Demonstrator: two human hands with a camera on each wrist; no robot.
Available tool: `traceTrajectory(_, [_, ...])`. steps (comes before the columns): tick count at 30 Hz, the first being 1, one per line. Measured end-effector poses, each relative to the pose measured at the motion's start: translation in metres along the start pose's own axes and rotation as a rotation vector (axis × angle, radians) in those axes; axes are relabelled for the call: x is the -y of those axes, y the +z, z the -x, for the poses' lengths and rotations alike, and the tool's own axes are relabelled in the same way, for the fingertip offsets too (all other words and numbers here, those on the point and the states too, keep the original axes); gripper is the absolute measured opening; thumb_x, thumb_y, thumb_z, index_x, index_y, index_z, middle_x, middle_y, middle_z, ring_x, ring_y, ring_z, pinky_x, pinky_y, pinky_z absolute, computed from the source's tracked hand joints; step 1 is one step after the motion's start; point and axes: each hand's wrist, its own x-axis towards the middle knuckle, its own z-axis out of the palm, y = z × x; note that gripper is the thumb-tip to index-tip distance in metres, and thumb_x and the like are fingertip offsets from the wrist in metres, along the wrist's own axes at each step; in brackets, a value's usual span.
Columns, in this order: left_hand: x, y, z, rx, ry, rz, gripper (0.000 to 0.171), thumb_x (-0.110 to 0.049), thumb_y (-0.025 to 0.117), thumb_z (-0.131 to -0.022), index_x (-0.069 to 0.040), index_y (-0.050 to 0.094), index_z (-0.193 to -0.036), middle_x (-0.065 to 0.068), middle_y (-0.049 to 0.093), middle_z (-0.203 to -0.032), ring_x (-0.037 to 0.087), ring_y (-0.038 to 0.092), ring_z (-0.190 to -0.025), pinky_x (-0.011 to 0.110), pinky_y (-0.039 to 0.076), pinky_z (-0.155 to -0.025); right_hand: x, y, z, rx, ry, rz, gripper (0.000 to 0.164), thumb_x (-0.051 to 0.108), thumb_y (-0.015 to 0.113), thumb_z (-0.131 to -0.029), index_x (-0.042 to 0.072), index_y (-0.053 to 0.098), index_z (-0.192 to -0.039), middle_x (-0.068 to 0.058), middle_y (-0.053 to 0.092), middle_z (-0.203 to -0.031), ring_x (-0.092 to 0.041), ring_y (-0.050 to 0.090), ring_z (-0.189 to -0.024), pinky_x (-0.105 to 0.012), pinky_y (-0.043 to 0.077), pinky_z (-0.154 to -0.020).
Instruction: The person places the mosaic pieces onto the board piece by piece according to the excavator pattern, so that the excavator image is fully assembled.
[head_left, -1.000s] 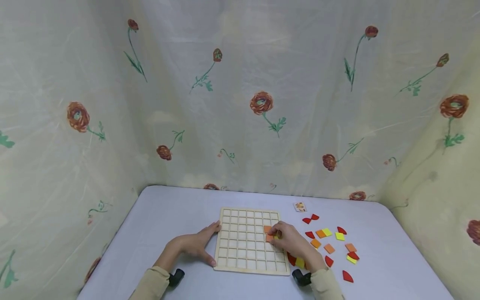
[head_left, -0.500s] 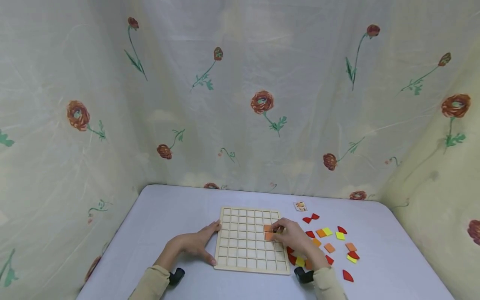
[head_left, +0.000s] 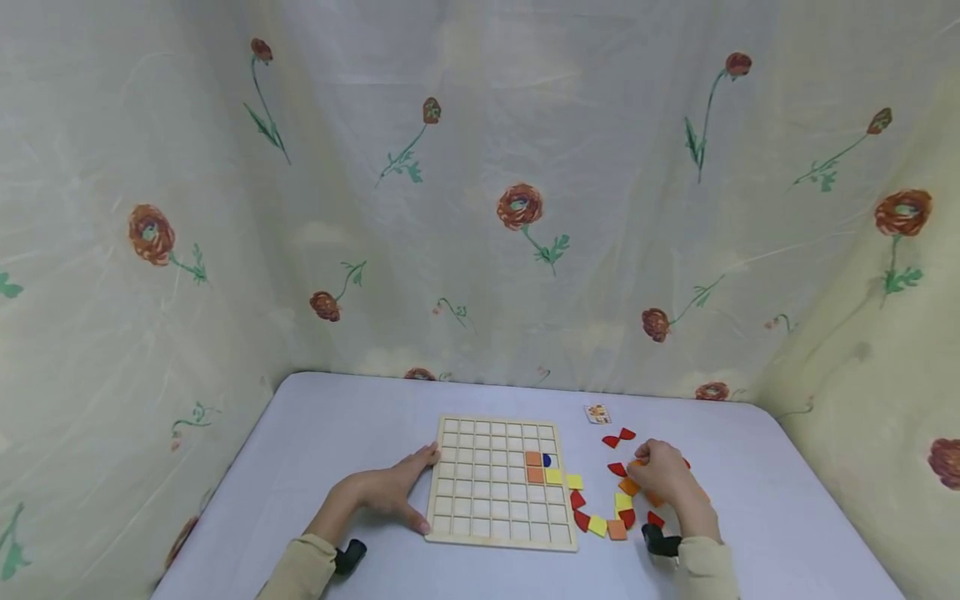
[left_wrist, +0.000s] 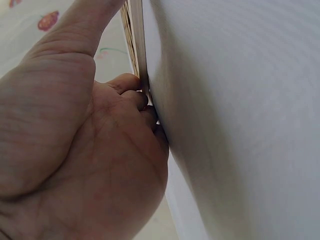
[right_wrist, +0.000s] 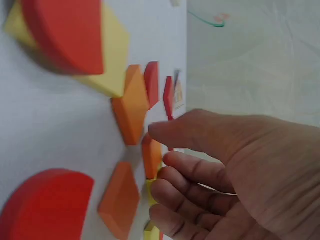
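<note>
My left hand [head_left: 393, 490] spreads along the left edge of a wooden grid board [head_left: 480, 542], thumb near the front corner and fingers farther up. In the left wrist view, the fingertips of the left hand [left_wrist: 100, 150] meet the board's edge [left_wrist: 138, 45]. On the board lie two orange square tiles [head_left: 535, 475], a yellow square tile [head_left: 553, 476] and a rounded dark blue piece [head_left: 547, 460]. My right hand [head_left: 663, 473] is over the loose tiles at the right. In its wrist view, the thumb and loosely bent fingers are right at an orange tile [right_wrist: 151, 157].
Loose red rounded pieces [head_left: 582, 520], yellow tiles [head_left: 597, 525] and orange tiles [head_left: 617, 530] lie scattered right of the board. One yellow tile [head_left: 574, 482] lies close by its right edge. A small printed card [head_left: 597, 414] is behind them. Flowered curtains [head_left: 480, 250] surround the table.
My right hand has left the board and moved right to the loose tiles. The blue piece and yellow tile on the board now show fully. My left hand has stayed at the edge.
</note>
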Motion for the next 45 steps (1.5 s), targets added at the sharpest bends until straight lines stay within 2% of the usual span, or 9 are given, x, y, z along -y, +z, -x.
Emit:
traceTrajectory(6, [-0.001,-0.001,0.002,0.008,0.014,0.017,0.121,-0.045,0.086,-0.065,-0.010,0.013,-0.155,0.010,0.001,-0.164,0.031,0.003,-0.151,0.050,0.012,-0.122,-0.007,-0.001,-0.001,0.001,0.051,0.012,0.035,0.012,0.069,-0.086,-0.008,0.055,-0.111,-0.022,0.057,-0.100,-0.027,0.051,-0.084,-0.032,0.053,-0.069])
traceTrajectory(12, [-0.002,-0.001,0.002,0.003,0.008,0.024,0.120,-0.044,0.087,-0.064,-0.010,0.016,-0.154,0.011,0.002,-0.164,0.030,0.003,-0.151,0.050,0.013,-0.121,-0.006,0.000,0.001,-0.008,0.070,-0.001,0.024,0.009,0.068,-0.086,-0.006,0.058,-0.101,-0.018,0.058,-0.089,-0.024,0.052,-0.076,-0.027,0.051,-0.061])
traceTrajectory(20, [0.000,0.000,0.001,0.000,0.012,0.030,0.120,-0.044,0.087,-0.064,-0.010,0.016,-0.154,0.011,0.002,-0.164,0.031,0.004,-0.151,0.050,0.014,-0.121,-0.012,0.005,-0.007,-0.027,0.015,0.011,0.028,0.007,0.068,-0.085,-0.007,0.062,-0.108,-0.019,0.061,-0.097,-0.025,0.053,-0.082,-0.035,0.056,-0.073])
traceTrajectory(27, [0.001,0.000,0.001,0.006,0.021,0.031,0.120,-0.044,0.086,-0.065,-0.009,0.014,-0.155,0.010,0.002,-0.164,0.031,0.003,-0.151,0.051,0.013,-0.121,-0.014,0.007,-0.008,-0.037,0.007,-0.026,0.031,0.012,0.071,-0.083,-0.005,0.058,-0.106,-0.015,0.059,-0.091,-0.022,0.052,-0.077,-0.027,0.052,-0.064])
traceTrajectory(32, [0.001,-0.001,0.001,0.004,0.019,0.019,0.120,-0.044,0.086,-0.065,-0.010,0.014,-0.155,0.010,0.002,-0.164,0.030,0.003,-0.151,0.050,0.013,-0.121,0.007,0.011,-0.004,-0.066,-0.074,-0.074,0.031,0.015,0.072,-0.084,-0.002,0.058,-0.106,-0.013,0.057,-0.092,-0.019,0.053,-0.072,-0.025,0.049,-0.060])
traceTrajectory(37, [0.000,-0.001,0.001,0.005,0.018,0.010,0.122,-0.045,0.086,-0.065,-0.010,0.013,-0.155,0.010,0.001,-0.164,0.030,0.003,-0.151,0.050,0.012,-0.122,0.045,0.027,0.004,-0.059,-0.182,-0.086,0.031,0.018,0.074,-0.083,0.004,0.062,-0.108,-0.008,0.060,-0.097,-0.019,0.053,-0.080,-0.026,0.050,-0.067])
traceTrajectory(39, [-0.001,-0.002,0.002,0.005,0.018,0.013,0.122,-0.045,0.086,-0.065,-0.010,0.012,-0.155,0.010,0.001,-0.164,0.030,0.002,-0.151,0.049,0.012,-0.122,0.060,0.037,0.007,-0.043,-0.237,-0.088,0.030,0.018,0.075,-0.083,0.007,0.064,-0.108,-0.005,0.061,-0.096,-0.017,0.051,-0.083,-0.026,0.050,-0.070])
traceTrajectory(45, [-0.001,-0.001,0.002,0.003,0.019,0.005,0.122,-0.044,0.086,-0.065,-0.009,0.011,-0.155,0.010,0.001,-0.164,0.030,0.003,-0.151,0.050,0.013,-0.122,0.092,0.066,0.015,0.058,-0.389,-0.104,0.025,0.017,0.077,-0.081,0.010,0.066,-0.102,0.001,0.059,-0.091,-0.013,0.051,-0.081,-0.022,0.047,-0.067])
